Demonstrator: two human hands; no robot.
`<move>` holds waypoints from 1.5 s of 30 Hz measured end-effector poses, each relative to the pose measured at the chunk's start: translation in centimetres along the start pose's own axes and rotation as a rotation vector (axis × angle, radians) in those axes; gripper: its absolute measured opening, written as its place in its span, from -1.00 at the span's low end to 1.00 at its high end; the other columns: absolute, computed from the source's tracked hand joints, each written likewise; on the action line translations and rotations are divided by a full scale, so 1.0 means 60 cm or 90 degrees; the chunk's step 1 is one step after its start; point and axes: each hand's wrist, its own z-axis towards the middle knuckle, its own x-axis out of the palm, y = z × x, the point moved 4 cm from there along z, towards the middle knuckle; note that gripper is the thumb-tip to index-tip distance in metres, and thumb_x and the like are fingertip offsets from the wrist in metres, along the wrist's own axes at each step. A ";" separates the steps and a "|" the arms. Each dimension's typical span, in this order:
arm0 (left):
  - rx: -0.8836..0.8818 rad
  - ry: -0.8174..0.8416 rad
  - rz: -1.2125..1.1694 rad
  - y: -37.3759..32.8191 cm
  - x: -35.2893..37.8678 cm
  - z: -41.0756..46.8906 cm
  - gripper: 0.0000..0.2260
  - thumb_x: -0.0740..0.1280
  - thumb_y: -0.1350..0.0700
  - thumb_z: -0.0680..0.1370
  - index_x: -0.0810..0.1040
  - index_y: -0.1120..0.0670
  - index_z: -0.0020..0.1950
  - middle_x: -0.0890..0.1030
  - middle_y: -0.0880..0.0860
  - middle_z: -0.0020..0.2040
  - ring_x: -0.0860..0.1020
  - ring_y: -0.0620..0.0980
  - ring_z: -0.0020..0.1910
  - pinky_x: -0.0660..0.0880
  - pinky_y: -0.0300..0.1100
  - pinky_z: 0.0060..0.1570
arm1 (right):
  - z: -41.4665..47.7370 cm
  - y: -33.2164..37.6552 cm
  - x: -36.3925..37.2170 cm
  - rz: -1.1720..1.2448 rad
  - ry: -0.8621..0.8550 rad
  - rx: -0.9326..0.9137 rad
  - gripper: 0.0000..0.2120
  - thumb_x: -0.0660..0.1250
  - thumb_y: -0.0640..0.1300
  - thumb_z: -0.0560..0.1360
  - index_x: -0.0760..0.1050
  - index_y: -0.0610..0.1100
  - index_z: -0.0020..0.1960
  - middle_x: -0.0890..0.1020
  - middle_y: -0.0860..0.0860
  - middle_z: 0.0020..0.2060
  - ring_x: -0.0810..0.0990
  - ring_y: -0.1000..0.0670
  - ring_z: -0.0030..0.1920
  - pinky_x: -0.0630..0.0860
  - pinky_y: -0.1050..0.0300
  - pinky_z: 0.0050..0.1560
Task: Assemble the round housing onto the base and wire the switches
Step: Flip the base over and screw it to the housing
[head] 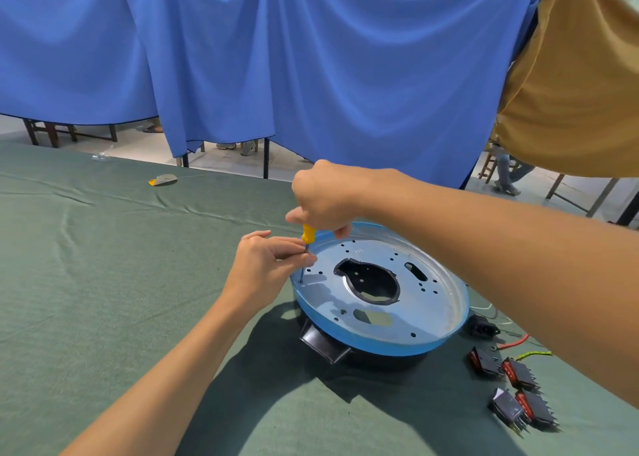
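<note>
A person's right hand (321,199) is gripping a yellow screwdriver (306,236), the left hand (269,265) pinching its shaft, at the rim of the round housing (425,310); switches (520,374) are lying loose, seemingly unwired

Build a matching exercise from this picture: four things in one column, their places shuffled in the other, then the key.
Things
1. screwdriver
2. switches
3. round housing
4. grey and yellow scrap

Places
A. loose on the green cloth, right of the housing
B. far left on the cloth
C. upright at the housing's left edge, right hand gripping the handle, left hand pinching the shaft
D. mid-cloth, sitting on a black base

Pairs: 1-C, 2-A, 3-D, 4-B
</note>
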 end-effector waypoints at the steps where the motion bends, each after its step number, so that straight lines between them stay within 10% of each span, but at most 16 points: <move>1: 0.006 0.028 0.005 0.000 0.000 0.002 -0.94 0.48 0.21 0.46 0.75 0.09 -0.16 0.64 -0.23 -0.13 0.56 -0.34 0.00 0.25 -0.04 0.33 | 0.001 0.000 -0.003 -0.008 0.015 -0.011 -0.71 0.30 -0.01 0.56 0.48 -0.18 -0.25 0.56 -0.04 -0.53 0.62 0.06 -0.50 0.52 0.16 -0.44; 10: 0.008 0.001 0.034 -0.009 0.005 -0.005 -0.97 0.53 0.16 0.42 0.74 0.10 -0.22 0.72 -0.10 -0.17 0.57 -0.25 -0.23 0.33 0.03 0.25 | 0.003 -0.011 0.004 0.033 -0.020 0.024 -0.59 0.24 0.04 0.59 0.37 -0.17 -0.34 0.49 -0.05 -0.61 0.60 -0.04 -0.52 0.46 0.18 -0.43; 14: 0.006 0.083 0.004 -0.005 0.005 -0.002 -0.89 0.43 0.21 0.53 0.74 0.13 -0.16 0.65 -0.28 -0.15 0.60 -0.21 -0.03 0.30 0.10 0.32 | 0.001 -0.005 -0.001 0.009 -0.026 -0.030 -0.86 0.36 -0.08 0.50 0.53 -0.14 -0.18 0.60 -0.05 -0.43 0.60 0.13 -0.40 0.52 0.14 -0.40; 18: 0.013 0.042 0.006 -0.013 0.005 -0.007 -0.93 0.48 0.16 0.49 0.75 0.13 -0.14 0.67 -0.20 -0.14 0.63 -0.18 -0.11 0.41 0.13 0.23 | -0.002 -0.004 0.006 0.044 -0.048 0.020 -0.60 0.27 0.01 0.57 0.32 -0.13 -0.37 0.45 -0.08 -0.48 0.58 -0.12 -0.32 0.34 0.15 -0.44; 24: 0.006 0.095 0.010 -0.012 0.004 -0.004 -0.87 0.39 0.20 0.56 0.74 0.13 -0.11 0.70 -0.14 -0.09 0.62 -0.14 -0.02 0.29 0.11 0.34 | -0.006 0.002 0.007 0.051 0.000 -0.002 -0.73 0.39 0.06 0.47 0.53 -0.16 -0.14 0.60 -0.09 -0.24 0.63 -0.10 -0.16 0.47 0.15 -0.35; 31: -0.130 0.038 -0.204 0.020 0.003 -0.016 -0.79 0.33 0.05 0.58 0.69 0.07 0.12 0.71 -0.09 0.03 0.63 -0.15 0.11 0.52 -0.15 0.17 | -0.033 -0.015 0.003 0.150 -0.058 0.112 -0.76 0.36 -0.03 0.43 0.46 -0.13 -0.34 0.57 -0.03 -0.52 0.67 -0.01 -0.34 0.54 0.12 -0.29; 34: -0.303 -0.083 -0.066 0.056 -0.014 -0.014 -0.69 0.29 -0.06 0.61 0.67 0.13 -0.11 0.72 0.07 -0.13 0.69 0.08 -0.08 0.59 0.03 0.05 | -0.061 -0.059 -0.009 0.256 -0.160 0.218 -0.79 0.34 -0.04 0.41 0.55 -0.17 -0.30 0.60 0.00 -0.56 0.64 0.02 -0.28 0.57 0.11 -0.23; 38: -0.541 0.129 -0.072 0.051 -0.005 -0.017 -0.51 0.29 -0.29 0.51 0.64 0.16 -0.12 0.72 0.03 -0.24 0.67 0.01 -0.36 0.51 -0.20 -0.36 | -0.113 -0.123 0.028 0.585 -0.298 0.400 -0.78 0.38 -0.10 0.50 0.62 -0.29 -0.08 0.68 -0.14 -0.32 0.67 -0.05 -0.27 0.65 0.03 -0.13; 45: -0.552 0.273 0.021 0.009 0.024 -0.032 -0.83 0.30 0.04 0.52 0.53 0.11 0.02 0.64 0.08 -0.07 0.61 0.00 -0.21 0.59 -0.21 -0.30 | -0.140 -0.083 0.152 0.997 -0.230 0.438 -0.89 0.27 -0.13 0.60 0.55 -0.13 0.02 0.68 -0.07 -0.14 0.64 -0.05 -0.03 0.45 -0.15 0.09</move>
